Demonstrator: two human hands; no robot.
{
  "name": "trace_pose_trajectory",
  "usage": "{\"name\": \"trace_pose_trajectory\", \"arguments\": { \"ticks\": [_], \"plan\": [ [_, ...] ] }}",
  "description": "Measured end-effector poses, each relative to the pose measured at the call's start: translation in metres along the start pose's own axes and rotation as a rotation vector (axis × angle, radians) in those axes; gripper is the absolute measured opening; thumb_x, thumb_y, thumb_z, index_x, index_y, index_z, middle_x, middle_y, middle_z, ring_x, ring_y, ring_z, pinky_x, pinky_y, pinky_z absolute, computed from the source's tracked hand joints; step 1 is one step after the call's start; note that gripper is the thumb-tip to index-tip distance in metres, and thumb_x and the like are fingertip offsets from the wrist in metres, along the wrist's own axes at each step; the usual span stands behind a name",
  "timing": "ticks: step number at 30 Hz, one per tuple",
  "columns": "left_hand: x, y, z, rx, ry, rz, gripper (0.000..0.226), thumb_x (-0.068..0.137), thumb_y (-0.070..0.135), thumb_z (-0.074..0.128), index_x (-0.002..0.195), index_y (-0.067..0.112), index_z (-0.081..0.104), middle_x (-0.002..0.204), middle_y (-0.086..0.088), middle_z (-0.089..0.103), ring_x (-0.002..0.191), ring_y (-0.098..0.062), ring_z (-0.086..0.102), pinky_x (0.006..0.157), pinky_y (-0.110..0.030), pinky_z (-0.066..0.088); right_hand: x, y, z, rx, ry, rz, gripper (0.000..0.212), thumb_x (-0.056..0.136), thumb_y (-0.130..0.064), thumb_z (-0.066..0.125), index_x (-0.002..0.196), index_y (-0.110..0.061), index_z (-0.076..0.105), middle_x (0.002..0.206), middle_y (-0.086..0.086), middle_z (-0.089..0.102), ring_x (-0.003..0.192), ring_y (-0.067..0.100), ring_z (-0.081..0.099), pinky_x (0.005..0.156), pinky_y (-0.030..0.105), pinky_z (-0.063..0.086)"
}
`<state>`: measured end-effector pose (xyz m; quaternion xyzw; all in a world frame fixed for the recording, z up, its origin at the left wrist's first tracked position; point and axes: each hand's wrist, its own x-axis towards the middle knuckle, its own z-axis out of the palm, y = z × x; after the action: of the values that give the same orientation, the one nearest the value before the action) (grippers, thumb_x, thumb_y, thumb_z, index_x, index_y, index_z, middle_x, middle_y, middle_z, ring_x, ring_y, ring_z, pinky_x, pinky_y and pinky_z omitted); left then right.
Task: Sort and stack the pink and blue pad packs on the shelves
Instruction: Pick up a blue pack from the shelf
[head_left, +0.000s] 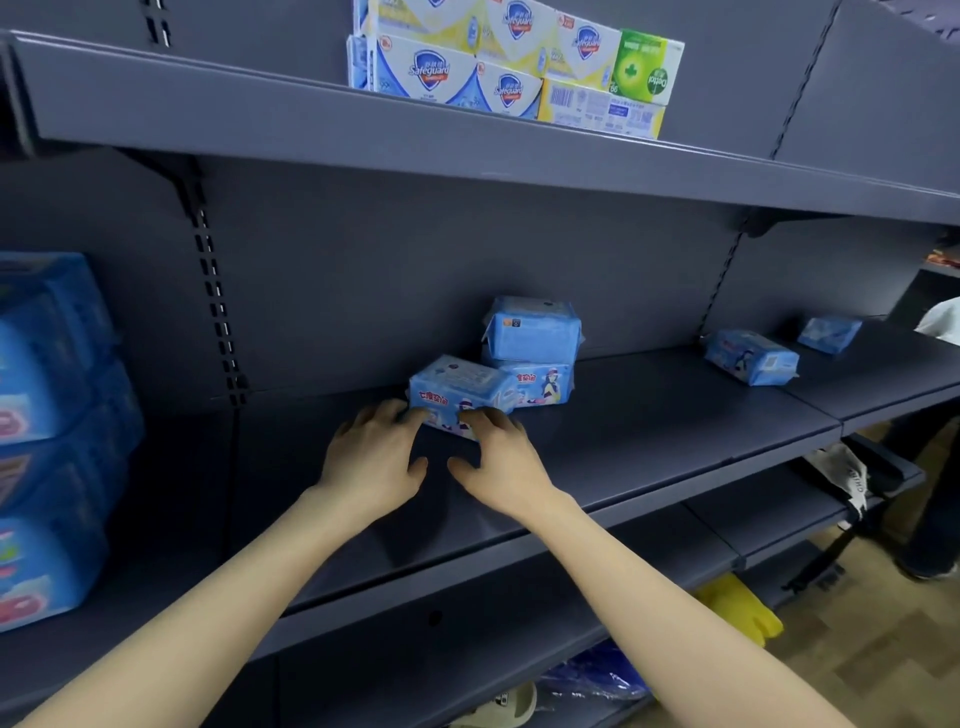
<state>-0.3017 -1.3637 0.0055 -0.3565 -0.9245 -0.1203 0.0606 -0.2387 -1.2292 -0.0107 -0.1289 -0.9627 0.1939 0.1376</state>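
The person stands close to the grey shelving with both bare arms stretched over the middle shelf (649, 441). The left hand (374, 457) and the right hand (498, 457) lie side by side, palms down, thumbs splayed toward each other and well off the goods. The fingertips of both hands touch the near face of the front blue pad pack (457, 387), left at its left corner, right nearer its middle. Neither grip is closed round it: both are wide, fingers only slightly bent.

The front pack lies tilted, its right end leaning on a stack of two blue packs (535, 353) just behind it, close to the back panel. Further right on the same level lies another blue pack (750, 358) on its own, and beyond it a smaller-looking blue pack (829, 332), well apart from the hands. At the far left stands a blurred pile of large blue packs (52, 441) with pink patches.

On the upper shelf (208, 109) sit white soap boxes (467, 67) with a green box (647, 67) at their right end. Low down on the right, something yellow (737, 608) lies near the floor.
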Motion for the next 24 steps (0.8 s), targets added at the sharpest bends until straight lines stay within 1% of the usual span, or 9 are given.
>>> {"name": "trace_pose_trajectory", "arguments": {
  "ticks": [10, 18, 22, 24],
  "plan": [
    [0.012, -0.008, 0.010, 0.014, -0.041, -0.012, 0.060, 0.092, 0.037, 0.048, 0.145, 0.024, 0.024, 0.147, 0.000, 0.028, 0.132, -0.023, 0.033, 0.099, -0.035, 0.037, 0.013, 0.006, 0.006, 0.008, -0.036, 0.014, 0.059, 0.086, -0.026, 0.059, 0.140, -0.015, 0.036, 0.142, 0.007, 0.037, 0.130, 0.028, 0.030, 0.105, 0.032, 0.031],
    [0.031, 0.006, 0.019, 0.010, -0.035, -0.053, 0.059, 0.092, 0.037, 0.049, 0.145, 0.023, 0.026, 0.146, -0.001, 0.029, 0.131, -0.023, 0.033, 0.100, -0.035, 0.037, 0.031, 0.022, -0.002, 0.034, -0.048, -0.051, 0.057, 0.086, -0.022, 0.058, 0.139, -0.014, 0.037, 0.138, 0.008, 0.040, 0.128, 0.027, 0.034, 0.103, 0.030, 0.033],
    [0.043, 0.016, 0.021, -0.009, -0.008, -0.075, 0.059, 0.091, 0.035, 0.049, 0.144, 0.024, 0.027, 0.147, 0.000, 0.030, 0.131, -0.022, 0.034, 0.101, -0.034, 0.036, 0.042, 0.032, -0.010, 0.044, -0.021, -0.098, 0.053, 0.087, -0.019, 0.057, 0.137, -0.013, 0.040, 0.134, 0.011, 0.041, 0.123, 0.030, 0.038, 0.099, 0.032, 0.036],
    [0.048, 0.021, 0.023, -0.018, 0.004, -0.090, 0.058, 0.091, 0.034, 0.050, 0.144, 0.024, 0.029, 0.147, 0.000, 0.030, 0.131, -0.022, 0.034, 0.101, -0.034, 0.036, 0.047, 0.038, -0.013, 0.057, -0.004, -0.108, 0.053, 0.087, -0.018, 0.057, 0.136, -0.013, 0.040, 0.133, 0.012, 0.040, 0.123, 0.030, 0.038, 0.099, 0.032, 0.037]
  ]
}}
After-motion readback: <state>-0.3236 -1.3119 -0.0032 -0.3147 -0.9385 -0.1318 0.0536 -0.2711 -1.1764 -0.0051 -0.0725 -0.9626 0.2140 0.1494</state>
